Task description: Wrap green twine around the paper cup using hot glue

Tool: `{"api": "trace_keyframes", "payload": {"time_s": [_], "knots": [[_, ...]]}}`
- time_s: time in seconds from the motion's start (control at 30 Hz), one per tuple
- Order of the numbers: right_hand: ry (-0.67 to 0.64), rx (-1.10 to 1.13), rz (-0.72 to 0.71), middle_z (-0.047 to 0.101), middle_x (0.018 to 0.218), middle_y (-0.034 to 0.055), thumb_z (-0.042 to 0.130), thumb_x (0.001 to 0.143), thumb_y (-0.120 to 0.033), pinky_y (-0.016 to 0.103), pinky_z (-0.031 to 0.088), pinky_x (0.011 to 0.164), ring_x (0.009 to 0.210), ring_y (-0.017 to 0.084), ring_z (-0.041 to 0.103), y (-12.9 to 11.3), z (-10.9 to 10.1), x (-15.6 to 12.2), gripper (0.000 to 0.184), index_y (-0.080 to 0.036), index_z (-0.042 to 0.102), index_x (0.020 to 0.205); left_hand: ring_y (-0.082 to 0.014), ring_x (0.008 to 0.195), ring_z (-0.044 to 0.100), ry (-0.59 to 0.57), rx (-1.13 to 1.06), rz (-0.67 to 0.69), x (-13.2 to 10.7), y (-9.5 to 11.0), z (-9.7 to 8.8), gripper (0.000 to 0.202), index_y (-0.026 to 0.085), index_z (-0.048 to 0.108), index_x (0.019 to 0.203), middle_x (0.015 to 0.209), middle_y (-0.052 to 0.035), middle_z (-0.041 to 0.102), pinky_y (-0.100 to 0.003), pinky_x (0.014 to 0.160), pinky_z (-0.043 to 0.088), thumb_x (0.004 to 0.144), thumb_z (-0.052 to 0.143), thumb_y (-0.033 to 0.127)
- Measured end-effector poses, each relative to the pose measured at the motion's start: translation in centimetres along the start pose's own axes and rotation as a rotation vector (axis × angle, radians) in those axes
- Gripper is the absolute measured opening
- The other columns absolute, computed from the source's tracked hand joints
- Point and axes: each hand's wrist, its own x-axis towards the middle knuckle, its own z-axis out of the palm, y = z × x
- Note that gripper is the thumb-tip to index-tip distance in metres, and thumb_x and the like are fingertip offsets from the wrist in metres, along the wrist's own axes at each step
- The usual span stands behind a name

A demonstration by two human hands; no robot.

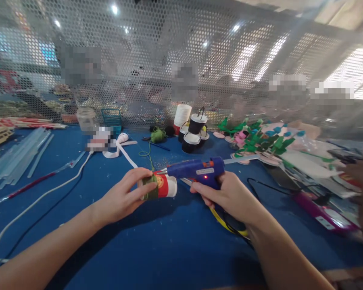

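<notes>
light: brightest upper right | glare: white spots [114, 9], mesh screen [151, 52] | shadows: blue table [157, 241] | blur: right edge

From the head, looking forward and down at both hands [124, 194] [230, 192].

Blue tabletop [175, 245] under L hand [121, 197] & R hand [226, 189], running fwd to a grey perf. partition [151, 76] standing beyond both. Rm behind it blurry thru the holes. Sm. bright lights [114, 9] up high, beyond both hands. Far past R hand & well above it: pale sloped ceiling [335, 16] w/ bright slatted opening [357, 70] below, window or vent, can't tell.
</notes>
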Motion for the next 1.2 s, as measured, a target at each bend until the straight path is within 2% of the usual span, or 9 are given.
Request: {"api": "trace_keyframes", "payload": {"time_s": [0.27,0.4,0.5,0.77,0.87,1.0,1.07,1.13,1.2], "knots": [[0.068,0.021,0.044,0.051,0.044,-0.0033,0.060,0.068,-0.035,0.020,0.038,0.036,0.036,0.008,0.046,0.8,0.2,0.5,0.021,-0.015,0.059,0.066,-0.0250,0.106,0.048,0.027,-0.039,-0.031,0.2,0.2,0.1,0.039,0.019,0.040,0.115,0.110,-0.0136,0.048,-0.043,0.084,0.050,0.079,0.053,0.008],[0.176,0.086,0.070,0.057,0.052,-0.0006,0.063,0.067,-0.034,0.021,0.042,0.045,0.046,0.010,0.052,2.9,-0.2,3.1,0.022,-0.014,0.056,0.063,-0.0242,0.104,0.050,0.080,-0.111,-0.086,0.4,0.2,0.6,0.036,0.018,0.041,0.114,0.108,-0.0134,0.049,-0.043,0.084,0.050,0.081,0.054,0.016],[0.134,0.127,0.077,0.062,0.059,0.0029,0.064,0.068,-0.032,0.021,0.045,0.052,0.055,0.010,0.056,4.3,-0.6,5.8,0.022,-0.013,0.058,0.061,-0.0244,0.104,0.050,0.093,-0.112,-0.059,0.5,0.3,0.8,0.034,0.017,0.042,0.113,0.107,-0.0132,0.049,-0.043,0.084,0.049,0.081,0.054,0.015],[0.079,-0.147,0.188,0.058,0.050,0.0046,0.052,0.081,-0.030,0.023,0.043,0.047,0.042,0.011,0.053,5.7,0.7,10.5,0.034,-0.014,0.055,0.051,-0.0243,0.104,0.050,0.090,-0.056,0.051,0.5,0.7,0.7,0.035,0.016,0.043,0.113,0.107,-0.0134,0.051,-0.043,0.083,0.051,0.080,0.052,0.007],[0.129,-0.294,0.198,0.063,0.064,0.0132,0.052,0.081,-0.032,0.029,0.045,0.060,0.067,0.022,0.063,5.2,1.5,10.9,0.034,-0.013,0.058,0.054,-0.0247,0.105,0.048,0.077,-0.025,0.082,0.4,0.7,0.7,0.035,0.015,0.044,0.112,0.109,-0.0134,0.051,-0.043,0.083,0.051,0.079,0.052,0.006],[0.215,-0.439,0.145,0.061,0.100,0.0205,0.053,0.081,-0.032,0.038,0.037,0.085,0.107,0.033,0.050,2.9,1.9,9.4,0.029,-0.010,0.065,0.065,-0.0249,0.106,0.048,0.090,0.054,0.137,0.4,0.8,0.5,0.030,0.012,0.048,0.109,0.109,-0.0136,0.052,-0.040,0.083,0.052,0.080,0.049,0.005],[0.118,-0.419,0.069,0.065,0.094,0.0135,0.046,0.083,-0.042,0.034,0.037,0.085,0.099,0.026,0.055,1.6,2.1,8.0,0.039,-0.013,0.067,0.067,-0.0243,0.105,0.048,0.105,0.089,0.171,0.6,1.0,0.3,0.027,0.012,0.050,0.107,0.108,-0.0132,0.054,-0.039,0.083,0.051,0.082,0.045,0.005],[-0.158,-0.250,-0.018,0.067,0.080,0.0065,0.035,0.086,-0.050,0.029,0.040,0.078,0.082,0.019,0.060,0.7,2.4,6.8,0.051,-0.016,0.068,0.067,-0.0239,0.105,0.049,0.111,0.108,0.202,0.7,1.3,0.2,0.024,0.013,0.052,0.106,0.106,-0.0125,0.056,-0.039,0.084,0.050,0.085,0.041,0.007],[-0.388,-0.028,-0.016,0.067,0.073,0.0032,0.041,0.081,-0.054,0.028,0.042,0.072,0.074,0.016,0.059,0.3,3.0,5.8,0.048,-0.017,0.068,0.067,-0.0233,0.105,0.049,0.101,0.115,0.225,0.8,1.5,0.0,0.024,0.014,0.053,0.106,0.106,-0.0114,0.058,-0.040,0.084,0.049,0.088,0.038,0.010]]}}
